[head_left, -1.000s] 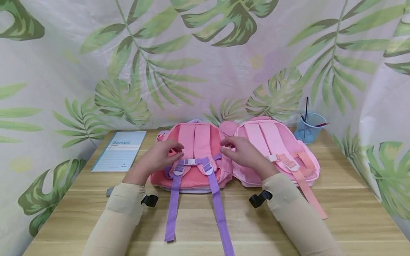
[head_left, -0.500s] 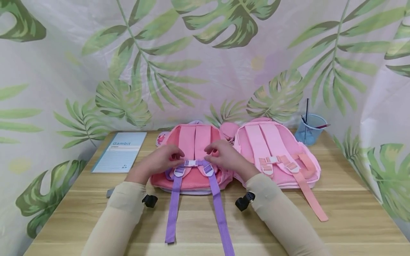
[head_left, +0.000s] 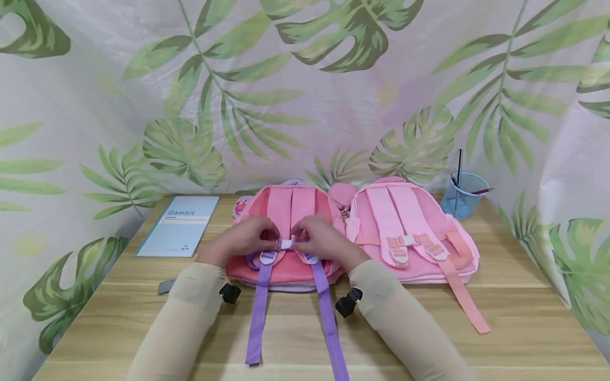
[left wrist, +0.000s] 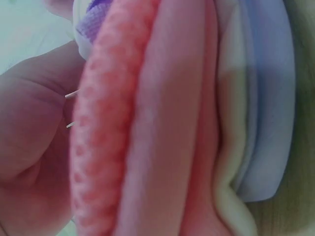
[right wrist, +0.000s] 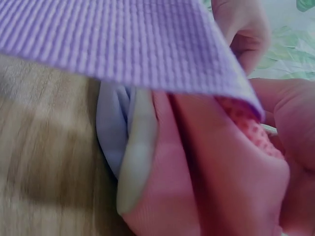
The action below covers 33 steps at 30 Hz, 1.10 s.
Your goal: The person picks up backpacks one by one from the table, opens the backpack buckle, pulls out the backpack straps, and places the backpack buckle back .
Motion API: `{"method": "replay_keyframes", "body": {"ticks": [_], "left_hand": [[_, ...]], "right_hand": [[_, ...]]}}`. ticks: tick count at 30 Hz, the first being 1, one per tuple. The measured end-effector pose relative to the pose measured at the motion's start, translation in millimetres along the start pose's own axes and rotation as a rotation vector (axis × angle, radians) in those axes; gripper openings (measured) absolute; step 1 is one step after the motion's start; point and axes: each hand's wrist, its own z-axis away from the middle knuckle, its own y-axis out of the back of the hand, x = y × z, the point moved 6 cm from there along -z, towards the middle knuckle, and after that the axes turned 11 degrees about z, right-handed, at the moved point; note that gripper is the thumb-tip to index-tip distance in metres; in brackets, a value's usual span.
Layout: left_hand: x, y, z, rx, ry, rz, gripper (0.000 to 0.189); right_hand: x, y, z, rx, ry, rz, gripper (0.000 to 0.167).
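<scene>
A coral-pink backpack point(head_left: 281, 272) lies on the table with its shoulder straps facing up. A white buckle point(head_left: 286, 244) joins a short purple cross strap between those straps. My left hand point(head_left: 248, 235) pinches the buckle's left end with thumb and fingers. From the other side my right hand point(head_left: 320, 238) pinches its right end. The exact fingertip contact is partly hidden behind both hands. Two purple webbing straps point(head_left: 257, 323) hang toward me. In the right wrist view one purple strap point(right wrist: 123, 44) crosses in front of the bag's layered side point(right wrist: 167, 196).
To the right lies a lighter pink backpack point(head_left: 376, 211) with an orange strap point(head_left: 464, 301) trailing forward. A blue notebook point(head_left: 176, 227) is at the left. Behind the bags, a blue mesh pen cup point(head_left: 462, 203) stands at the right. A small grey object point(head_left: 165, 287) lies by my left sleeve.
My right hand has moved left from above the gap between the bags to the white buckle. My left hand has shifted slightly right, onto the buckle's other end.
</scene>
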Motion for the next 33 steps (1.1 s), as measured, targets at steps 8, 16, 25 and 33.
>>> {"method": "replay_keyframes", "body": {"ticks": [8,16,25,33], "left_hand": [[2.7,-1.4,-4.7,-0.04,-0.027,-0.019,0.019],[4.9,-3.0,-5.6,-0.062,-0.064,-0.042,0.016],[8.5,-3.2,-10.0,-0.095,-0.059,-0.038,0.012],[8.6,-3.4,-10.9,-0.095,-0.108,-0.053,0.009]], "right_hand": [[-6.4,-8.1,-7.3,-0.038,-0.017,0.093,0.023],[-5.5,-15.8,-10.6,-0.04,-0.06,0.128,0.019],[-5.3,-15.9,-11.5,-0.036,-0.037,0.119,0.016],[-2.9,-18.0,-12.6,-0.02,-0.025,0.105,0.018]]}}
